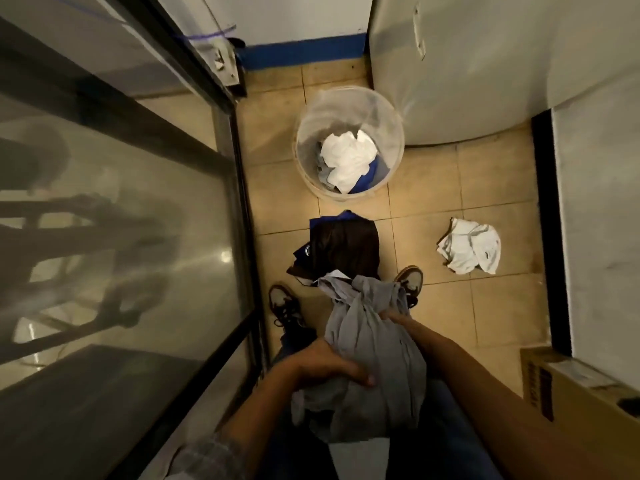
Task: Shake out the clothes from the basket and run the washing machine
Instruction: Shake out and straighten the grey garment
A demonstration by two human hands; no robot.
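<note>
A grey garment (370, 344) hangs bunched in front of my legs. My left hand (332, 367) grips its lower left part, and my right hand (398, 318) is closed on its upper right folds. Ahead on the tiled floor stands a clear round plastic basket (311, 129) with white and blue clothes (348, 161) inside. Between the basket and my feet lies a dark brown and navy pile of clothes (341, 247). A crumpled white garment (469, 249) lies on the floor to the right.
A glass sliding door with a dark frame (221, 109) runs along the left. A white appliance (485, 64) stands at the back right, beside a white wall (595, 220). A cardboard box (568, 393) sits at the lower right. My shoes (285, 306) are on the tiles.
</note>
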